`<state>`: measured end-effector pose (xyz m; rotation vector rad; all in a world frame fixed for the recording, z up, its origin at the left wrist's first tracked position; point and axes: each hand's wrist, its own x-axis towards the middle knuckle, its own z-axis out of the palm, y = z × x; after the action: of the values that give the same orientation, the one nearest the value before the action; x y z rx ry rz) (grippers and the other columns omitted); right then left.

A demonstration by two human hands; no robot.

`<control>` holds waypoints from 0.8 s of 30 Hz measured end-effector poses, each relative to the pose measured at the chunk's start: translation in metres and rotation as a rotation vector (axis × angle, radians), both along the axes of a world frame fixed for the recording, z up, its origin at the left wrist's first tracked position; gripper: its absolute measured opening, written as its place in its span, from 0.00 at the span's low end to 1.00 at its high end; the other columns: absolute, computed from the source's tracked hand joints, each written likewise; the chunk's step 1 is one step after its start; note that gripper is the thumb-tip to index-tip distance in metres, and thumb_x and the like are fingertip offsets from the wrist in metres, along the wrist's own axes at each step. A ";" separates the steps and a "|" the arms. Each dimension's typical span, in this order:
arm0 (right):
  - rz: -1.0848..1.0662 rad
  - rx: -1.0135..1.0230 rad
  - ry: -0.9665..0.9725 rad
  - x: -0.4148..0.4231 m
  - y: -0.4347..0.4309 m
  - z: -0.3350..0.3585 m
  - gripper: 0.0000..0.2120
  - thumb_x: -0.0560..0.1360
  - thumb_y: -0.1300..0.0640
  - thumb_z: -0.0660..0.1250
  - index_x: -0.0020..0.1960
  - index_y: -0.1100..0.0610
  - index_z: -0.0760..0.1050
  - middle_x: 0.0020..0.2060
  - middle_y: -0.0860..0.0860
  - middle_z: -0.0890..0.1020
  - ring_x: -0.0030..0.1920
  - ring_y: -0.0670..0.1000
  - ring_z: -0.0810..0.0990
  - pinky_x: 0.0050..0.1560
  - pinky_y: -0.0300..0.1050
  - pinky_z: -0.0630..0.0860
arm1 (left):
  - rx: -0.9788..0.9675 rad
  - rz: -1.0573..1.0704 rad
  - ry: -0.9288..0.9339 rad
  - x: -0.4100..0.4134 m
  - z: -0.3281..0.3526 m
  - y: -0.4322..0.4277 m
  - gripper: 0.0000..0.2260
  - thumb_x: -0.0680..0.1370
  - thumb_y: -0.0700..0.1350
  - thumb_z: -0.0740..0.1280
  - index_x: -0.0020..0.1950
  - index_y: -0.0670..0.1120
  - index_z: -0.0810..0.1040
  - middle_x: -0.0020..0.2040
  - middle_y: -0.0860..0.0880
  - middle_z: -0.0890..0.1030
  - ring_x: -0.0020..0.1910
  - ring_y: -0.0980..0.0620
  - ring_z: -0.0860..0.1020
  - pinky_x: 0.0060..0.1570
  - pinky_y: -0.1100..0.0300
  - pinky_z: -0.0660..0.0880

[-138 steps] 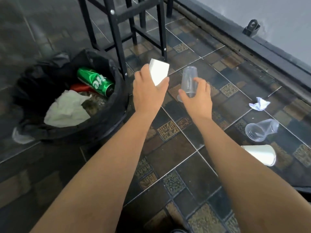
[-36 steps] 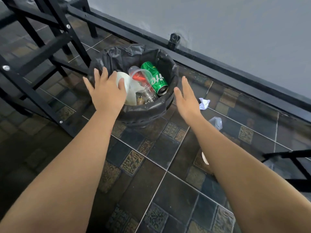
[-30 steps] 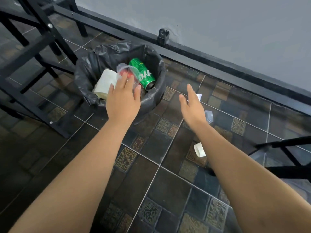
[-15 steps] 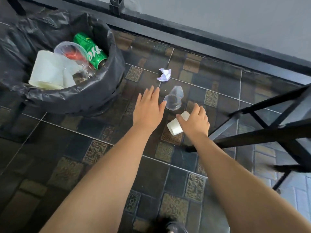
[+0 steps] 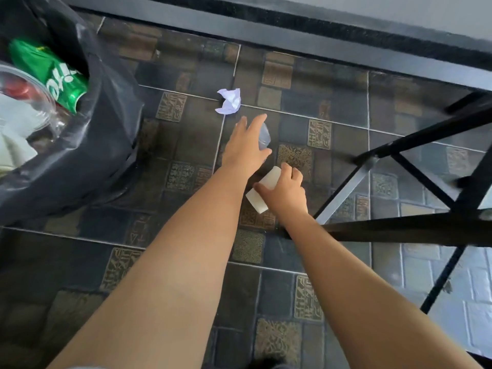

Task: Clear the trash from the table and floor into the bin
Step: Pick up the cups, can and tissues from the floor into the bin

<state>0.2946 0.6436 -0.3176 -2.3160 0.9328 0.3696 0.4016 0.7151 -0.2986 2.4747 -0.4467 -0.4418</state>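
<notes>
Right hand: our right hand (image 5: 283, 194), just right of centre in the frame, is curled over the white paper cup (image 5: 262, 190) lying on its side on the floor (image 5: 165, 275); thumb on its near side, fingers over the far side, so we judge it closed on the cup, though whether the cup has left the tile we cannot tell.
Risk at the paper cup: a squeeze too hard near the open rim could fold the wall and let it slip out; we would grip nearer the base.
Left hand: our left hand (image 5: 246, 145), just beyond the right, is spread flat with fingers apart over the clear plastic cup (image 5: 265, 135), which shows only at the hand's right edge; it is not yet closed on it.
Risk at the clear cup: lying on its side, it can roll away on the smooth tile if the palm nudges it before the fingers wrap, perhaps under the black frame (image 5: 415, 166) at the right.
Crumpled paper (image 5: 229, 101): still on the floor beyond both hands, above centre; easy to forget with both hands full.
Bin (image 5: 87, 145): upper left, black liner, already holding a green can (image 5: 50, 75) and cups; it looks fairly full, so a careless toss might bounce back out.
</notes>
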 end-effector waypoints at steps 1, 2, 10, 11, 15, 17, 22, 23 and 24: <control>-0.008 0.004 -0.012 0.001 0.000 0.000 0.39 0.72 0.41 0.70 0.75 0.54 0.58 0.73 0.56 0.60 0.66 0.66 0.69 0.64 0.59 0.71 | -0.005 0.004 -0.014 0.001 0.000 0.000 0.30 0.76 0.47 0.71 0.75 0.54 0.62 0.71 0.44 0.68 0.67 0.42 0.72 0.58 0.48 0.72; -0.021 0.008 -0.025 0.001 0.000 0.000 0.37 0.72 0.42 0.71 0.73 0.54 0.60 0.71 0.56 0.62 0.64 0.65 0.70 0.63 0.59 0.71 | -0.018 0.018 -0.024 0.000 0.001 0.001 0.28 0.76 0.46 0.70 0.73 0.53 0.64 0.67 0.45 0.71 0.62 0.42 0.75 0.55 0.49 0.73; -0.033 -0.038 -0.151 0.002 0.011 0.020 0.26 0.73 0.48 0.69 0.65 0.59 0.66 0.64 0.56 0.68 0.64 0.60 0.68 0.61 0.55 0.71 | -0.193 0.197 -0.110 -0.010 0.017 0.048 0.30 0.75 0.51 0.71 0.74 0.54 0.63 0.61 0.45 0.74 0.60 0.46 0.74 0.48 0.58 0.67; -0.014 -0.048 -0.169 0.004 0.014 0.024 0.26 0.74 0.48 0.68 0.66 0.60 0.66 0.65 0.56 0.69 0.65 0.60 0.67 0.62 0.55 0.69 | -0.217 0.217 -0.134 -0.011 0.022 0.055 0.30 0.75 0.52 0.71 0.74 0.54 0.63 0.61 0.45 0.74 0.60 0.46 0.74 0.48 0.59 0.66; 0.018 -0.055 -0.291 0.012 0.023 0.045 0.23 0.77 0.47 0.64 0.66 0.61 0.68 0.66 0.56 0.72 0.65 0.61 0.67 0.65 0.58 0.67 | -0.303 0.269 -0.229 -0.018 0.048 0.084 0.33 0.75 0.51 0.72 0.76 0.51 0.61 0.66 0.46 0.73 0.64 0.48 0.72 0.54 0.62 0.66; -0.031 -0.060 -0.380 0.018 0.029 0.060 0.22 0.78 0.47 0.63 0.65 0.61 0.69 0.65 0.56 0.73 0.63 0.62 0.70 0.62 0.58 0.69 | -0.357 0.278 -0.303 -0.023 0.067 0.096 0.33 0.76 0.51 0.71 0.77 0.50 0.60 0.69 0.46 0.71 0.67 0.49 0.70 0.58 0.61 0.67; -0.123 -0.020 -0.684 0.039 0.051 0.108 0.20 0.79 0.46 0.60 0.64 0.59 0.70 0.61 0.54 0.75 0.58 0.57 0.75 0.53 0.52 0.74 | -0.543 0.317 -0.561 -0.030 0.123 0.117 0.31 0.77 0.51 0.70 0.77 0.44 0.61 0.70 0.45 0.70 0.69 0.51 0.70 0.62 0.69 0.67; -0.124 0.003 -0.757 0.044 0.058 0.118 0.20 0.80 0.46 0.60 0.65 0.58 0.71 0.61 0.54 0.75 0.58 0.56 0.75 0.54 0.51 0.74 | -0.560 0.346 -0.634 -0.030 0.135 0.122 0.31 0.78 0.50 0.70 0.76 0.41 0.62 0.70 0.43 0.71 0.69 0.51 0.70 0.62 0.73 0.64; -0.120 0.030 -0.825 0.048 0.066 0.130 0.20 0.79 0.46 0.59 0.66 0.57 0.70 0.62 0.53 0.75 0.59 0.54 0.75 0.54 0.49 0.73 | -0.574 0.382 -0.709 -0.029 0.145 0.128 0.30 0.78 0.49 0.70 0.75 0.39 0.63 0.70 0.42 0.71 0.69 0.50 0.70 0.62 0.76 0.62</control>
<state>0.3426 0.7100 -0.1879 -2.0619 0.6184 -0.5844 0.3725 0.8433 -0.1538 2.0062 -0.2958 0.6553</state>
